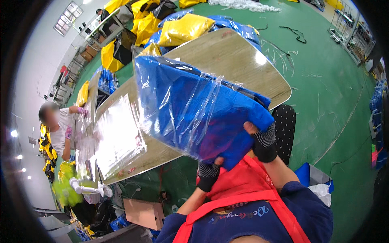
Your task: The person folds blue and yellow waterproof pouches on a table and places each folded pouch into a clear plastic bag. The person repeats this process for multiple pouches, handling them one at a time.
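A folded blue sheet-like item (239, 121) with dark edging is held tilted in front of me. A clear plastic bag (174, 97) covers its far, larger part, while the near right end is bare. My right hand (264, 142), in a dark fingerless glove, grips that bare end with the thumb on top. Along the lower edge, my left hand (208, 173), gloved the same way, closes on the blue item close to the bag's wrinkled rim. The fingers of both hands are mostly hidden underneath.
Beneath lies a wood-patterned table (227, 44) with a stack of clear plastic bags (117, 137) on it. Yellow and blue packed bundles (184, 30) are heaped beyond. A co-worker (56, 125) stands at the left. A white jointed arm-like device (91, 188) and a cardboard box (144, 212) are lower left.
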A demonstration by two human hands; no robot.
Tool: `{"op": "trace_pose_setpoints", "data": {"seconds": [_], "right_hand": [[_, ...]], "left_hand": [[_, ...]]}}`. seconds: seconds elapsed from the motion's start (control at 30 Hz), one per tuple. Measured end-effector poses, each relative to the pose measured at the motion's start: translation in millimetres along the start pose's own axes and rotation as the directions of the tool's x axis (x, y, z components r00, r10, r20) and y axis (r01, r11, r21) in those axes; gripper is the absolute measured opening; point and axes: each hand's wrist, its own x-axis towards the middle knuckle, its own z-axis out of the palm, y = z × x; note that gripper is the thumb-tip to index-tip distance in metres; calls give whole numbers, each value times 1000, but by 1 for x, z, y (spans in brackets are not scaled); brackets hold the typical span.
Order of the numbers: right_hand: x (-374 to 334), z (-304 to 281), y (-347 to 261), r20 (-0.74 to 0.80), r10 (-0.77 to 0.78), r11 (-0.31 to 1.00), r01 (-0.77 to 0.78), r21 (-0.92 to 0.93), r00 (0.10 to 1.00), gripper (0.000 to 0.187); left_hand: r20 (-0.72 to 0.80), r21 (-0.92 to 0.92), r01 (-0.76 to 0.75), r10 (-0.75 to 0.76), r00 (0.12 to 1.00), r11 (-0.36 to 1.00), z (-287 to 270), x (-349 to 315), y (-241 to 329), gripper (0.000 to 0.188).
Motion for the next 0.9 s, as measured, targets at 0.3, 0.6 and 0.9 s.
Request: {"op": "trace_pose_setpoints", "data": {"seconds": [0.3, 0.6, 0.9], "right_hand": [[25, -15, -29, 286, -340, 914, 386, -123, 896, 58], [51, 11, -28, -73, -205, 894, 217, 393, 976, 55], [85, 6, -16, -270, -76, 751, 233, 618, 960, 64]], "left_hand": [[485, 577, -816, 791, 373, 30, -53, 131, 192, 81], [450, 159, -869, 749, 486, 468, 41, 104, 189, 67], [164, -636, 4, 130, 978, 772, 27, 131, 107, 70]]}}
